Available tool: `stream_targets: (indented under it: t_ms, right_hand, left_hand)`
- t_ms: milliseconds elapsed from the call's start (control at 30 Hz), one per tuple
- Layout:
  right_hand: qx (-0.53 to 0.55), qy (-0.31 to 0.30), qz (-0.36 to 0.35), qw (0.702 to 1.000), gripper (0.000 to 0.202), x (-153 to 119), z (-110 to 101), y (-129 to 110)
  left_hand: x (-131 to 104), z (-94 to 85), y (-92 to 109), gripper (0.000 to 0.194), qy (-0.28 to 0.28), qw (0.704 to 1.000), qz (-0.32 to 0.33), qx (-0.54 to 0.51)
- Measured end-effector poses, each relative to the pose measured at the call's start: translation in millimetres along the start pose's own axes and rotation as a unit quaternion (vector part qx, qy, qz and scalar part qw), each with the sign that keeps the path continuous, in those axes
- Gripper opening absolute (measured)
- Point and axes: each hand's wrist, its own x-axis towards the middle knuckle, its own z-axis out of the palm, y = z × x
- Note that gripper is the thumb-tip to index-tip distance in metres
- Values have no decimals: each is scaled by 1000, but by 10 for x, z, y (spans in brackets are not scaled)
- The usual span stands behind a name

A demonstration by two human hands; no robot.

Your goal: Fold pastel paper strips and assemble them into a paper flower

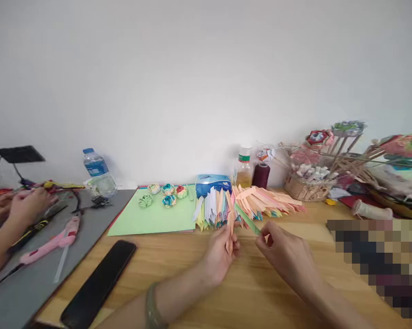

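Note:
My left hand [217,258], a bracelet on its wrist, is closed around peach folded paper strips [230,224] that stand up from its fingers. My right hand [284,249] pinches the near end of a green paper strip [247,220] between thumb and forefinger. The far end of that strip reaches toward the peach strips; whether they touch I cannot tell. Just beyond my hands lie a row of pastel folded paper strips [209,211] and a fanned heap of peach paper strips [264,200]. Several small paper flowers [169,200] rest on green paper sheets [165,221].
A black phone [99,283] lies at front left, near a pink glue gun [53,244] on a grey mat [86,237]. Another person's hands [24,205] work at far left. Bottles, a maroon thread spool [261,176] and a basket [309,188] stand by the wall.

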Motion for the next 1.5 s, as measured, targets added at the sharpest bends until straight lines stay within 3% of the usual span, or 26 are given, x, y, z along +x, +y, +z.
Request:
stream_targets:
  t_ms: [133, 267, 433, 567, 700, 800, 967, 1200, 1300, 1500]
  right_hand:
    - [-30, 35, -35, 998, 12, -18, 67, -86]
    - [-65, 79, -100, 990, 19, -79, 74, -149]
    - [-30, 49, -174, 983, 25, -136, 56, -274]
    - [26, 22, -116, 993, 19, -174, 106, -364]
    - [136, -77, -34, 987, 13, -161, 150, -365]
    - [193, -148, -7, 970, 12, -98, 124, -332]
    - [291, -216, 21, 932, 5, -10, 2, -296]
    - [487, -170, 166, 840, 20, 15, 79, -207]
    - [553, -166, 181, 796, 24, 14, 142, -186]
    - [609, -178, 183, 751, 25, 6, 169, -181]
  left_hand:
    - [47, -29, -39, 9, 0, 999, 34, -32]
    - [61, -36, -29, 9, -30, 996, 37, -74]
    - [35, -20, -15, 20, -53, 995, 42, -71]
    - [3, 10, -7, 23, -44, 995, 37, -80]
    - [-14, 32, -7, 20, -88, 993, 45, -65]
    - [-15, 24, -27, 16, -115, 992, 47, -37]
    - [-23, 13, -49, 18, -107, 993, 54, -9]
    - [-77, 65, -42, 28, -130, 990, 54, 13]
    - [-84, 65, -55, 29, -122, 990, 65, 33]
    - [-77, 66, -36, 28, -130, 989, 61, 19]
